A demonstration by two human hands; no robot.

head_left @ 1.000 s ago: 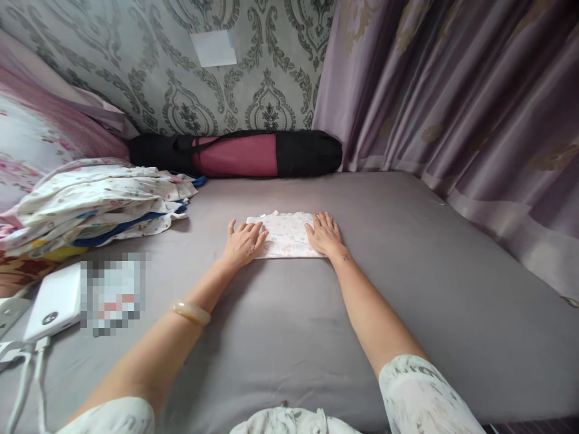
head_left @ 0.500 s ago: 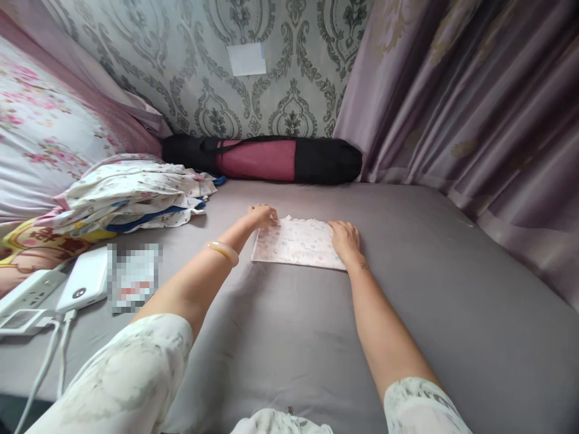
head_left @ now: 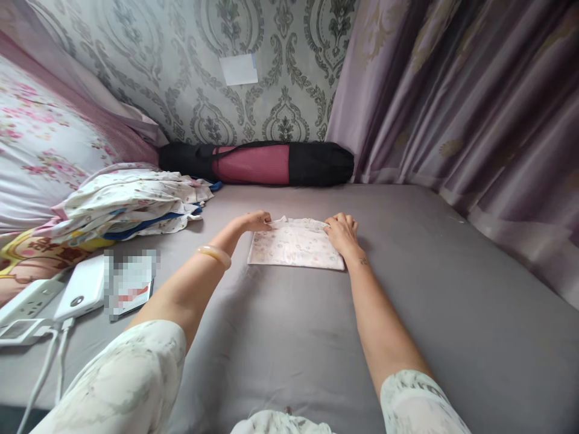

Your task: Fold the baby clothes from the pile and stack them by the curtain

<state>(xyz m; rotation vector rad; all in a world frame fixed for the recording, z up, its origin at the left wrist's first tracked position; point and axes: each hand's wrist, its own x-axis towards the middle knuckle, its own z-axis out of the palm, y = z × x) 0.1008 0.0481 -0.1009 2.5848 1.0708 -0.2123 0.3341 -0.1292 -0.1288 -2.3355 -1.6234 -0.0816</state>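
A pale pink printed garment (head_left: pixel 296 244), folded into a flat rectangle with a ruffled far edge, lies on the grey bed sheet (head_left: pixel 280 337). At its far left corner is my left hand (head_left: pixel 257 221), the fingers closed on the cloth edge. My right hand (head_left: pixel 342 234) grips the far right corner with bent fingers, its palm over the right side. Both fingertips are partly hidden. Which kind of garment it is, I cannot tell.
A black and dark pink rolled bag (head_left: pixel 251 164) lies along the wall. On the left are a heap of printed clothes (head_left: pixel 136 196), a white power bank (head_left: pixel 84 288), a power strip (head_left: pixel 31 301) with cables and a blurred packet (head_left: pixel 131 286). Purple curtains (head_left: pixel 407 96) hang at right.
My left fingers have closed on the garment's far left corner, and my right fingers have bent in at the far right corner. The view has shifted slightly.
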